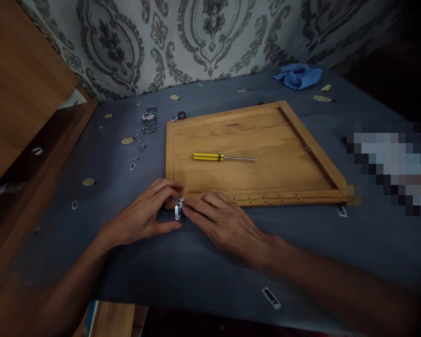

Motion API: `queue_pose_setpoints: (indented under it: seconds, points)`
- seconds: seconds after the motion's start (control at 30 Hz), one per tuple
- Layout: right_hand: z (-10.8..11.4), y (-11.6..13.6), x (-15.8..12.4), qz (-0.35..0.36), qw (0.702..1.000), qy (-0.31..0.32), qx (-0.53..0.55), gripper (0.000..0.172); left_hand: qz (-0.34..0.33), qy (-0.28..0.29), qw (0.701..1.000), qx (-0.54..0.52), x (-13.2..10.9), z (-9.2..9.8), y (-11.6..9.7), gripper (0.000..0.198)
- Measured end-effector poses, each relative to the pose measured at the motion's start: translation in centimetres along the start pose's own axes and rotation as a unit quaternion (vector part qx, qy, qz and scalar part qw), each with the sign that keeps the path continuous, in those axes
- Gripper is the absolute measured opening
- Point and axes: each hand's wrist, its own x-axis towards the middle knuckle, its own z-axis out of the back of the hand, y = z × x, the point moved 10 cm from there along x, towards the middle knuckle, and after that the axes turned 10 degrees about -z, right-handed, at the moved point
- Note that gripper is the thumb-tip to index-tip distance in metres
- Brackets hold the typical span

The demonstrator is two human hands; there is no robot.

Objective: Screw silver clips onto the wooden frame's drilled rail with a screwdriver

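A silver metal cabinet hinge (177, 210) sits at the near left corner of a framed wooden door panel (228, 133). My left hand (145, 210) curves round the hinge from the left, fingers by its upper end on the wood and thumb at its lower end. From the other side, my right hand (224, 224) presses its fingertips against the same hinge, its other fingers bent over the panel's near edge. The exact contact is partly hidden by the fingers. On the panel lies a screwdriver (208, 157) with a yellow and black handle, its shaft pointing right.
More metal hinge pieces (149, 120) lie on the blue patterned cloth (203, 271) at the far left, one loose piece (140, 143) nearer. A blue rag (298, 76) rests at the back right. Wooden furniture (24, 89) borders the left side. A blurred patch covers the right edge.
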Motion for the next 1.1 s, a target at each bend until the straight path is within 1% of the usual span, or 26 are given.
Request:
queue_pose_setpoints:
  seconds: [0.17,0.37,0.57,0.77,0.87,0.93,1.1]
  points:
    - [0.64,0.05,0.26,-0.003,1.0,-0.018,-0.004,0.033,0.002,0.0,1.0,0.0,-0.03,0.03,0.16,0.031]
    - [0.77,0.32,0.37,0.008,1.0,-0.013,0.002,0.032,-0.005,0.004,1.0,0.004,0.03,0.01,-0.03,0.031]
    - [0.72,0.18,0.37,0.003,1.0,-0.014,-0.011,0.033,-0.009,0.002,1.0,0.002,0.02,0.01,0.01,0.032]
    - [0.51,0.25,0.31,0.008,1.0,-0.004,-0.009,0.024,-0.009,0.012,1.0,0.012,0.01,-0.09,-0.13,0.032]
    - [0.52,0.29,0.32,0.01,1.0,-0.005,-0.007,0.023,-0.008,0.01,1.0,0.011,0.02,-0.07,-0.11,0.033]
    - [0.45,0.26,0.35,0.007,1.0,-0.004,-0.01,0.025,-0.005,0.008,1.0,0.011,0.05,-0.05,-0.05,0.033]
    - [0.1,0.11,0.39,-0.003,1.0,0.014,-0.015,0.038,0.003,0.009,1.0,0.011,0.08,-0.09,0.12,0.033]
